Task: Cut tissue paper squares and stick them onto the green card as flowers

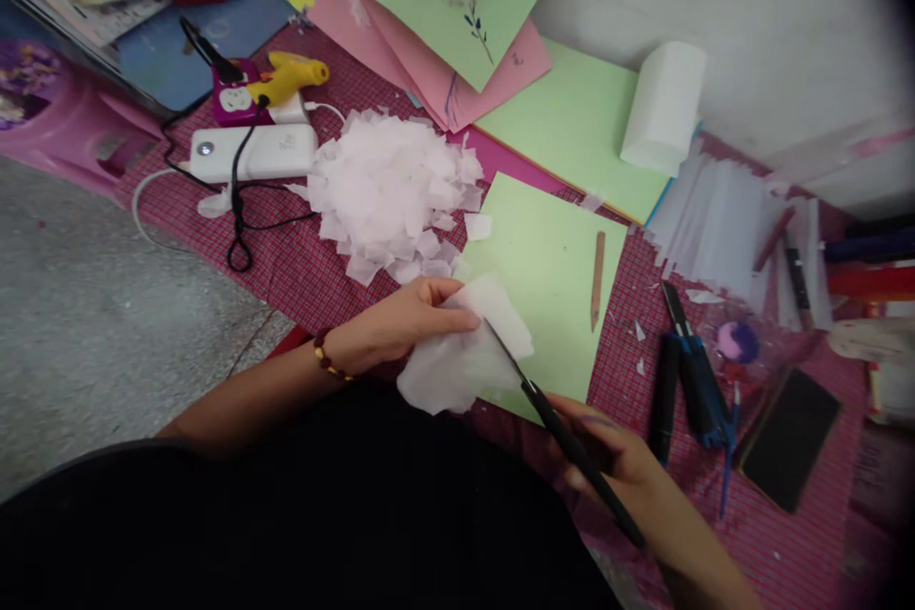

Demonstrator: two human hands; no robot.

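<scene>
With your left hand (415, 316) pinching the white paper (464, 360) partly over the green sheet (550, 276) and your right hand (623, 450) gripping the scissors (564, 438), its grasp partly hidden, treat the paper as light, limp and easily torn, keeping the pinch close to the cut.

Pencil (598, 278) on sheet (547, 253), scraps (393, 181) behind tissue (447, 372)

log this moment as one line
left hand: holds white tissue | right hand: holds black scissors at tissue | nearby: piled tissue pieces beside light-green paper
</scene>
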